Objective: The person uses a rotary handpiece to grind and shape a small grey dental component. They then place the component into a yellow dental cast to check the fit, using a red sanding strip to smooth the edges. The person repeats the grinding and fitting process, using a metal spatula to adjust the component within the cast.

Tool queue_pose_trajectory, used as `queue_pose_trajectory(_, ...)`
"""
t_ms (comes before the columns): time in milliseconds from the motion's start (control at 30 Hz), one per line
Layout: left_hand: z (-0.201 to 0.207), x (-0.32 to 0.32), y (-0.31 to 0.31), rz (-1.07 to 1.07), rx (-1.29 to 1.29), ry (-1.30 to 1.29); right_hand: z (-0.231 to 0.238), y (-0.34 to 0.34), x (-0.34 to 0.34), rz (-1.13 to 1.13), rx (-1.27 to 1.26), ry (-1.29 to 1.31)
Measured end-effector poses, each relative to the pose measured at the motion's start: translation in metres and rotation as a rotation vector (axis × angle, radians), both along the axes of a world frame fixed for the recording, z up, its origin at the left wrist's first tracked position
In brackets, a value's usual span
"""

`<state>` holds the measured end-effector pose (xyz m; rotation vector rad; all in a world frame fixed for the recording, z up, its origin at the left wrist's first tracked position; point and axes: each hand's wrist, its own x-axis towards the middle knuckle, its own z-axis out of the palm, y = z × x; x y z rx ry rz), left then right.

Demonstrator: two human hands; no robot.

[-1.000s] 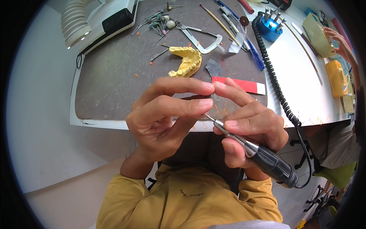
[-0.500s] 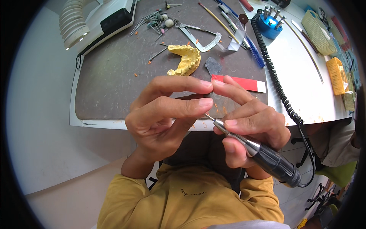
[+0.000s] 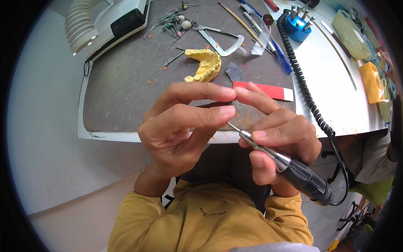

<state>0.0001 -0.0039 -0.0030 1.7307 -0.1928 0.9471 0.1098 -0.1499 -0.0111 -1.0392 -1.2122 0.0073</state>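
Over table's near edge I see left hand [image 3: 180,130] pinched shut, contents hidden; right hand [image 3: 277,134] grips rotary handpiece [image 3: 289,168], tip touching left fingertips. Yellow dental cast [image 3: 205,65] well apart, mat [image 3: 126,84] btwn.

bur tip [image 3: 228,124] hidden behind left fingers [image 3: 201,115]

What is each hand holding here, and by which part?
The right hand grips a rotary handpiece by its metal front section, near the bur. The left hand pinches something at its fingertips, but the fingers hide it, so it cannot be told.
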Motion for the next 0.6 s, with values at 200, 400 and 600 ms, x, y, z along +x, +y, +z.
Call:
queue_pose_trajectory(200,-0.0018,-0.0012,-0.0015,-0.002,-0.026,0.004,0.0009,-0.0003,-0.0001,0.0,0.001,-0.007)
queue_pose_trajectory(400,-0.0008,-0.0018,-0.001,0.004,-0.012,0.009,0.0021,0.001,0.0013,-0.007,-0.004,-0.026)
queue_pose_trajectory(600,-0.0009,0.0003,-0.0005,0.022,0.026,-0.013,0.0035,0.0013,0.0015,-0.004,-0.002,-0.023)
